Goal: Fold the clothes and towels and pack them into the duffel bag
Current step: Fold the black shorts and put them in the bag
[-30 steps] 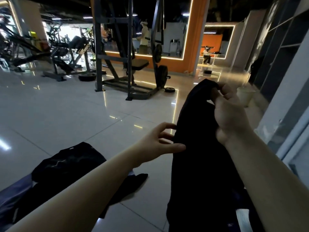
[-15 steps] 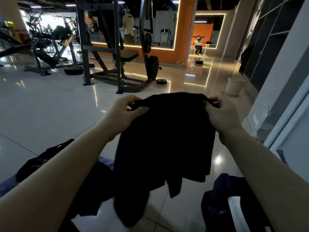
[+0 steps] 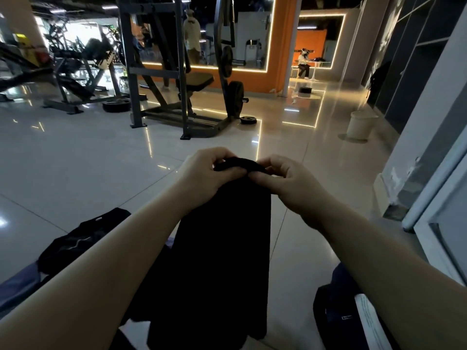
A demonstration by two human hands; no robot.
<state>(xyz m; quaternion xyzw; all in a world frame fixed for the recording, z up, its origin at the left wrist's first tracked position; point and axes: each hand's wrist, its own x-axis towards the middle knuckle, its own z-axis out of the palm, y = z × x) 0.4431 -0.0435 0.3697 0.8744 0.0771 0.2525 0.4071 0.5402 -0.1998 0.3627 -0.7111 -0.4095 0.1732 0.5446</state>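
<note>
Holding a black garment (image 3: 222, 248) up in front of the body, both bare hands meet at its top edge. The left hand (image 3: 202, 175) has its fingers curled over the bunched fabric, and the right hand (image 3: 285, 183) pinches the same edge between thumb and curled fingers, the two hands almost touching. The garment hangs straight down between the forearms as a narrow dark panel, its lower hem near the bottom of the view, above a glossy tiled floor (image 3: 88, 173).

Low on the left, another black garment (image 3: 83, 238) with a thin pale zigzag line lies crumpled, partly over something bluish grey (image 3: 17, 286) that cannot be identified. Low on the right, a dark navy duffel bag (image 3: 336, 311) sits on the floor beside the right forearm, with a white printed sheet (image 3: 369, 322) on it.

Farther off stand a weight machine (image 3: 177, 72) with plates, an orange wall (image 3: 283, 46) edged with light strips, and a pale bucket (image 3: 360, 125) near the right-hand wall.
</note>
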